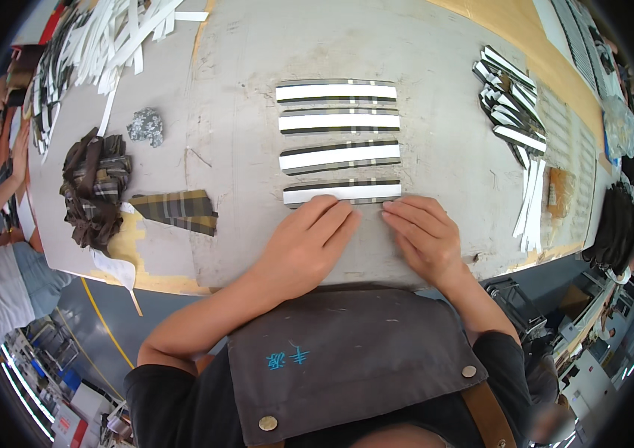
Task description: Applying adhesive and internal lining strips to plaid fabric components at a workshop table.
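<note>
Several plaid fabric strips, each with a white strip along it, lie in a column at the table's middle. Both my hands are at the nearest plaid strip (309,194), along its near edge. My left hand (306,243) is bent over that edge left of its middle, fingers together and pressed onto the cloth. At the right end my right hand (430,237) pinches the near corner, thumb tucked partly out of sight. Beyond lie the second strip (339,155), the third strip (339,121) and the farthest strip (332,93), all flat and untouched.
On the grey table (242,149), dark plaid fabric (97,187) is heaped at the left, beside a flat plaid piece (179,211) and a patterned scrap (146,127). White strips (119,37) pile far left; finished-looking strips (511,97) bunch at the right. Another person's arm (0,190) reaches in at left.
</note>
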`<action>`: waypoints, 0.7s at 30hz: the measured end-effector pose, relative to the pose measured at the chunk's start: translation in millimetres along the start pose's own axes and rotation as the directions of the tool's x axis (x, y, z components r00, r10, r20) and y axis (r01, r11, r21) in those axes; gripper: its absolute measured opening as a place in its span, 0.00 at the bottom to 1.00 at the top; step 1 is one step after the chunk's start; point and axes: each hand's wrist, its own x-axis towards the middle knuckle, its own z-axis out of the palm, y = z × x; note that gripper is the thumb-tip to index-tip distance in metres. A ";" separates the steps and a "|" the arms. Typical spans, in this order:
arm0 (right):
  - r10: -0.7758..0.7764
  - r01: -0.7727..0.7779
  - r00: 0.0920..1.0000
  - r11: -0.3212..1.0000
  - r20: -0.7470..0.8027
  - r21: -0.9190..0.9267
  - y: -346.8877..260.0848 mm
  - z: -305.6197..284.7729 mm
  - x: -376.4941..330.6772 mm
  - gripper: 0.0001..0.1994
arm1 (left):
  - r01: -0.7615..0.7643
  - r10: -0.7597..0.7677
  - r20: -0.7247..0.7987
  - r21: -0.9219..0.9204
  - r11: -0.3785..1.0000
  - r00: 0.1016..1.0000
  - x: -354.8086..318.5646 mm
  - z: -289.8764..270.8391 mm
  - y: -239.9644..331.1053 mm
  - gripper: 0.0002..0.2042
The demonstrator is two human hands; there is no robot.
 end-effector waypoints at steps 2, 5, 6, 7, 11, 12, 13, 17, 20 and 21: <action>0.021 -0.021 1.000 1.000 0.003 0.018 -0.8 1.5 -1.0 0.15 | -0.007 0.007 0.004 -0.031 0.999 1.000 14.0 9.3 0.9 0.17; 0.036 -0.036 0.999 0.999 -0.010 0.025 -1.1 2.5 -3.0 0.15 | -0.008 0.009 0.013 -0.029 1.000 1.000 27.7 24.6 -0.8 0.16; 0.040 -0.040 0.999 0.999 -0.013 0.023 -0.8 3.2 -3.5 0.15 | -0.012 0.012 0.016 -0.031 0.999 1.000 29.4 28.9 -3.2 0.16; 0.040 -0.039 0.999 0.999 -0.019 0.022 -0.6 3.8 -4.0 0.15 | -0.015 0.015 0.004 -0.023 1.000 1.000 30.3 33.0 -5.7 0.16; 0.046 -0.045 0.998 0.999 -0.037 0.029 1.4 6.5 -6.8 0.14 | -0.011 0.011 -0.010 -0.003 1.000 1.000 31.2 36.5 -7.1 0.15; 0.047 -0.046 0.998 0.999 -0.038 0.029 1.5 6.3 -6.7 0.14 | -0.011 0.011 -0.009 -0.002 1.000 1.000 31.6 36.5 -6.9 0.15; 0.049 -0.047 0.998 0.998 -0.039 0.035 1.4 5.9 -6.3 0.14 | -0.011 0.011 -0.016 -0.007 1.000 1.000 32.0 36.2 -6.7 0.15; 0.053 -0.051 0.998 0.998 -0.040 0.044 1.3 6.5 -6.4 0.14 | 0.000 0.000 -0.013 -0.001 1.000 1.000 31.8 35.8 -5.8 0.15; 0.046 -0.044 0.998 0.998 -0.032 0.051 0.5 5.4 -3.8 0.14 | -0.003 0.002 -0.014 -0.016 1.000 1.000 31.2 32.6 -7.1 0.16; 0.042 -0.040 0.999 0.998 -0.032 0.055 0.2 5.0 -2.7 0.14 | 0.001 -0.001 -0.015 -0.012 1.000 1.000 29.6 31.1 -7.1 0.16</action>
